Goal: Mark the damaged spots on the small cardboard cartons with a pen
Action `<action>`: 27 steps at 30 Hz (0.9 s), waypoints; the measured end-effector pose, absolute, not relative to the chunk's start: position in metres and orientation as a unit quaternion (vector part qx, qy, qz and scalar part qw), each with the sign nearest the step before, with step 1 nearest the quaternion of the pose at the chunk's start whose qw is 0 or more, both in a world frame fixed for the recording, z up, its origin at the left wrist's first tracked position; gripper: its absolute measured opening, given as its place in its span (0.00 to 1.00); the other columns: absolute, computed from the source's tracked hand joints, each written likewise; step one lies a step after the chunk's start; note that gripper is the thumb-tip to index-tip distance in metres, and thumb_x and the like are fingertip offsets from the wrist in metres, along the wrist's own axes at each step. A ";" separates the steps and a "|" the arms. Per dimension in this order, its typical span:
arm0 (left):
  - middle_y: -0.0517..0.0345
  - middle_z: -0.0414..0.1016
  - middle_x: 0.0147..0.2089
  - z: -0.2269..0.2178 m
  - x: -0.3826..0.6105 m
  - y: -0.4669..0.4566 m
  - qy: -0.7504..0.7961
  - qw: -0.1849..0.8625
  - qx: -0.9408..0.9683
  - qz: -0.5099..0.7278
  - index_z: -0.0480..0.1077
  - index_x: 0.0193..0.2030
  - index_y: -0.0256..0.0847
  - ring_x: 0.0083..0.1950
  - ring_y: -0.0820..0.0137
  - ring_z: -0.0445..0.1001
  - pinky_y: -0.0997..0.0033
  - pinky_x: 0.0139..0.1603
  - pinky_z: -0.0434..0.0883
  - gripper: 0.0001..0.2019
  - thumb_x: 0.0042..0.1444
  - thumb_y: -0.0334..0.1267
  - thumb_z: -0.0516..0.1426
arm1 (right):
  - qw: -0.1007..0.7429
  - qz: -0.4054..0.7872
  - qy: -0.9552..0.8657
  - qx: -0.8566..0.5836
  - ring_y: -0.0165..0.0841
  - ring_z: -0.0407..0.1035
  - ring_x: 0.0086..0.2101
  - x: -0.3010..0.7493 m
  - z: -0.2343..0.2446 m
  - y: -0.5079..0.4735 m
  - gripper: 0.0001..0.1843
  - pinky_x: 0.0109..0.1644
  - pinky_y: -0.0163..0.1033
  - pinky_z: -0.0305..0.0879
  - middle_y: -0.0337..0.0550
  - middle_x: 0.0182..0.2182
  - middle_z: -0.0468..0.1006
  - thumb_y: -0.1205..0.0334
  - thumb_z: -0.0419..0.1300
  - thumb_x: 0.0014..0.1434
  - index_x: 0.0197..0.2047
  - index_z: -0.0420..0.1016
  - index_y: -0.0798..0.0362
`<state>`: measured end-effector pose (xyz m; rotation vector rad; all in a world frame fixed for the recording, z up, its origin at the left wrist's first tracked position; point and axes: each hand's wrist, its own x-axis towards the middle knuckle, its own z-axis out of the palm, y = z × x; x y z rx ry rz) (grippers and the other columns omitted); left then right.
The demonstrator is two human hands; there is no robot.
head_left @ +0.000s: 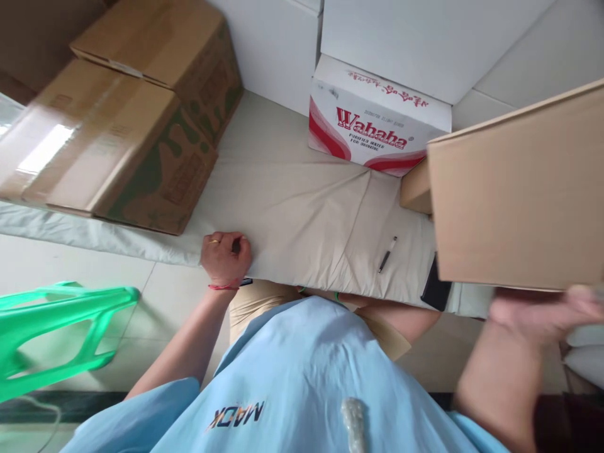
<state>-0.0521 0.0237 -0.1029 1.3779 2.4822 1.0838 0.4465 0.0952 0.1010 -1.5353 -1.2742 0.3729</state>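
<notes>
My right hand [533,314], blurred, is at the lower edge of a plain brown cardboard box [514,201] on the right and grips it from below. Part of this box runs out of view, and most of the fingers are hidden or smeared. My left hand [224,258] rests as a loose fist on the front edge of the cloth-covered table [283,214]. A dark hollow shows inside its curled fingers, with no object visible there. A black pen [387,254] and a dark phone-like slab [435,286] lie on the cloth to the left of the raised box.
Two taped cartons [132,138] stand on the table at the left. A white and red water carton [377,119] is at the back, with a smaller brown box [418,189] beside it. A green plastic stool [61,333] stands on the floor at left.
</notes>
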 end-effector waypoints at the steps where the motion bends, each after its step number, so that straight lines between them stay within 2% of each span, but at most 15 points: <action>1: 0.45 0.76 0.37 -0.099 -0.051 0.025 0.812 0.058 0.450 0.367 0.76 0.35 0.43 0.47 0.50 0.74 0.46 0.57 0.72 0.07 0.60 0.42 0.59 | 0.590 0.242 -0.470 -0.610 0.67 0.60 0.72 0.430 0.092 0.090 0.45 0.67 0.79 0.69 0.53 0.70 0.72 0.31 0.49 0.57 0.70 0.72 0.43; 2: 0.45 0.76 0.37 -0.094 -0.050 0.026 0.807 0.064 0.448 0.380 0.76 0.36 0.43 0.47 0.51 0.75 0.45 0.58 0.72 0.07 0.60 0.42 0.58 | 0.623 0.316 -0.396 -0.596 0.63 0.66 0.69 0.416 0.081 0.084 0.40 0.65 0.74 0.73 0.50 0.66 0.77 0.36 0.52 0.56 0.67 0.75 0.44; 4: 0.48 0.76 0.37 -0.084 -0.044 0.028 0.794 0.085 0.443 0.407 0.77 0.38 0.42 0.44 0.55 0.75 0.46 0.58 0.74 0.09 0.62 0.43 0.58 | 0.631 0.426 -0.265 -0.592 0.55 0.75 0.62 0.398 0.057 0.072 0.33 0.58 0.62 0.80 0.45 0.57 0.84 0.42 0.57 0.53 0.59 0.80 0.44; 6: 0.50 0.77 0.38 -0.071 -0.034 0.031 0.773 0.126 0.449 0.430 0.77 0.39 0.41 0.42 0.59 0.77 0.51 0.54 0.77 0.12 0.63 0.46 0.58 | 0.608 0.498 -0.196 -0.586 0.50 0.79 0.56 0.389 0.033 0.058 0.28 0.50 0.55 0.82 0.42 0.50 0.87 0.43 0.61 0.53 0.55 0.81 0.43; 8: 0.50 0.79 0.41 -0.054 -0.020 0.034 0.742 0.184 0.468 0.444 0.78 0.42 0.41 0.42 0.62 0.79 0.59 0.49 0.80 0.16 0.65 0.51 0.58 | 0.597 0.536 -0.184 -0.568 0.48 0.81 0.52 0.388 0.013 0.047 0.26 0.47 0.52 0.82 0.41 0.46 0.88 0.42 0.64 0.53 0.53 0.82 0.43; 10: 0.48 0.81 0.49 -0.035 -0.002 0.037 0.686 0.269 0.482 0.473 0.78 0.50 0.42 0.50 0.60 0.81 0.62 0.48 0.82 0.22 0.66 0.59 0.59 | 0.597 0.550 -0.198 -0.550 0.46 0.82 0.48 0.389 0.001 0.040 0.26 0.47 0.50 0.82 0.40 0.43 0.88 0.42 0.67 0.52 0.52 0.83 0.43; 11: 0.44 0.80 0.57 -0.024 0.007 0.038 0.636 0.337 0.479 0.503 0.77 0.57 0.43 0.58 0.57 0.80 0.61 0.51 0.83 0.27 0.65 0.64 0.60 | 0.595 0.557 -0.209 -0.540 0.45 0.82 0.48 0.390 -0.001 0.038 0.26 0.48 0.49 0.82 0.40 0.43 0.88 0.42 0.68 0.52 0.52 0.83 0.43; 13: 0.41 0.69 0.73 -0.005 0.025 0.038 0.526 0.459 0.464 0.545 0.69 0.69 0.49 0.72 0.48 0.73 0.55 0.56 0.84 0.41 0.57 0.74 0.64 | 0.584 0.578 -0.240 -0.517 0.45 0.82 0.47 0.394 -0.002 0.036 0.30 0.48 0.49 0.82 0.41 0.46 0.88 0.42 0.71 0.49 0.53 0.83 0.44; 14: 0.41 0.64 0.78 0.003 0.033 0.038 0.480 0.505 0.459 0.551 0.65 0.73 0.53 0.76 0.44 0.69 0.51 0.59 0.84 0.49 0.52 0.77 0.67 | 0.575 0.591 -0.258 -0.503 0.45 0.81 0.47 0.397 0.000 0.036 0.32 0.48 0.50 0.82 0.43 0.48 0.88 0.41 0.71 0.47 0.54 0.83 0.45; 15: 0.41 0.60 0.80 0.010 0.040 0.036 0.445 0.538 0.460 0.549 0.62 0.76 0.55 0.79 0.41 0.65 0.48 0.62 0.83 0.54 0.48 0.77 0.69 | 0.566 0.603 -0.275 -0.490 0.45 0.81 0.46 0.400 0.002 0.037 0.35 0.48 0.50 0.82 0.44 0.49 0.88 0.41 0.72 0.45 0.55 0.83 0.45; 17: 0.42 0.58 0.82 0.019 0.053 0.033 0.407 0.575 0.470 0.532 0.59 0.79 0.57 0.83 0.37 0.59 0.42 0.70 0.78 0.59 0.44 0.72 0.74 | 0.563 0.610 -0.297 -0.472 0.45 0.81 0.46 0.406 0.006 0.038 0.38 0.47 0.51 0.82 0.45 0.51 0.87 0.41 0.72 0.43 0.58 0.82 0.46; 19: 0.43 0.58 0.82 0.024 0.061 0.029 0.400 0.585 0.483 0.514 0.60 0.80 0.57 0.85 0.37 0.53 0.38 0.75 0.73 0.59 0.44 0.63 0.79 | 0.577 0.603 -0.300 -0.462 0.43 0.80 0.46 0.410 0.007 0.037 0.40 0.46 0.49 0.81 0.44 0.52 0.87 0.41 0.73 0.43 0.60 0.81 0.46; 21: 0.45 0.60 0.82 0.026 0.067 0.026 0.409 0.581 0.493 0.502 0.59 0.81 0.58 0.85 0.38 0.53 0.37 0.77 0.71 0.58 0.46 0.56 0.80 | 0.589 0.594 -0.298 -0.460 0.42 0.80 0.46 0.412 0.005 0.036 0.42 0.47 0.48 0.81 0.43 0.52 0.86 0.40 0.74 0.43 0.61 0.81 0.46; 23: 0.45 0.61 0.81 0.028 0.068 0.026 0.417 0.571 0.497 0.503 0.60 0.80 0.58 0.84 0.39 0.56 0.37 0.77 0.70 0.55 0.48 0.54 0.79 | 0.590 0.583 -0.303 -0.468 0.43 0.80 0.49 0.412 0.003 0.033 0.43 0.50 0.49 0.80 0.45 0.54 0.85 0.36 0.75 0.45 0.62 0.80 0.46; 27: 0.42 0.69 0.75 0.025 0.065 0.029 0.428 0.567 0.496 0.500 0.74 0.71 0.49 0.77 0.39 0.66 0.42 0.73 0.73 0.42 0.51 0.56 0.77 | 0.590 0.547 -0.331 -0.493 0.47 0.80 0.55 0.406 0.000 0.024 0.44 0.58 0.53 0.79 0.49 0.58 0.83 0.25 0.71 0.51 0.62 0.81 0.46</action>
